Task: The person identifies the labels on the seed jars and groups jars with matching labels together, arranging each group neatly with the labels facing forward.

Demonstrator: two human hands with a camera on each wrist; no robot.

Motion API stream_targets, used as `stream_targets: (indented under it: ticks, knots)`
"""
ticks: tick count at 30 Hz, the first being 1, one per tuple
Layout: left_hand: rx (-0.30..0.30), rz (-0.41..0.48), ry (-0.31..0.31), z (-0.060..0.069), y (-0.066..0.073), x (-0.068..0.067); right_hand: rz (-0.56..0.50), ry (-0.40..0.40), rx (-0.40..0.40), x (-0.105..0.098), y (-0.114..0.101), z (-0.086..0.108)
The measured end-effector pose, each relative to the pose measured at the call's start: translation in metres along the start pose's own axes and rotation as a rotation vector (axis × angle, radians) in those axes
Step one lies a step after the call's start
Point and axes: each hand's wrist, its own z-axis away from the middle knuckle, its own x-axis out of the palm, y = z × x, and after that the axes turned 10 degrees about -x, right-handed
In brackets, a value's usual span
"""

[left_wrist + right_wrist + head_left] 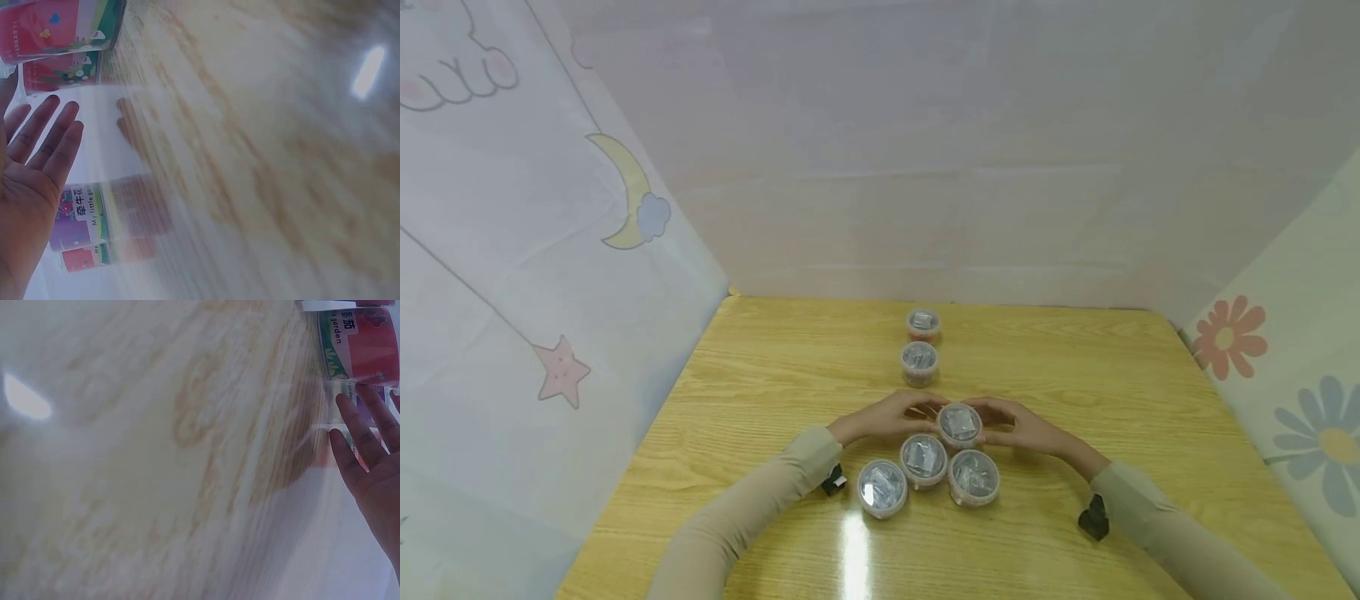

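Tub [960, 425]: appears between left hand [883, 415] and right hand [1026, 429], just beyond nearer tubs [923, 460]. Flanked by both hands, spread and fairly straight-fingered, probably for even steadying from opposite sides. Hard to make out whether raised or resting on table [790, 350]. Apart from farther tubs [919, 358].

Long beige sleeves [747, 506] are worn, and a small black block [1093, 518] is carried under each cuff [817, 452].

I hold my right hand [380, 478] with fingers spread below a round tub with a red-and-green label [374, 347]. Across the left, a glossy, wood-grained tabletop [137, 469] catches white glare [26, 398].
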Motion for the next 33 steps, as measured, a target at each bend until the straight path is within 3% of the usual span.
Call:
stream_targets:
  ticks: [5, 11, 20, 33]
  knots:
    - [0.02, -0.025, 0.003, -0.002, -0.003, 0.0, 0.035, 0.012, 0.025, 0.0, 0.0, 0.0]
    - [-0.016, -0.021, 0.015, -0.004, -0.004, -0.002, 0.037, 0.055, 0.083, -0.001, -0.001, -0.002]
    - [-0.047, 0.027, 0.036, -0.003, 0.001, -0.008, 0.036, 0.098, 0.06, -0.005, -0.006, -0.008]
    - [-0.033, 0.042, 0.07, -0.002, 0.008, -0.011, -0.071, 0.097, 0.001, -0.007, -0.005, -0.011]
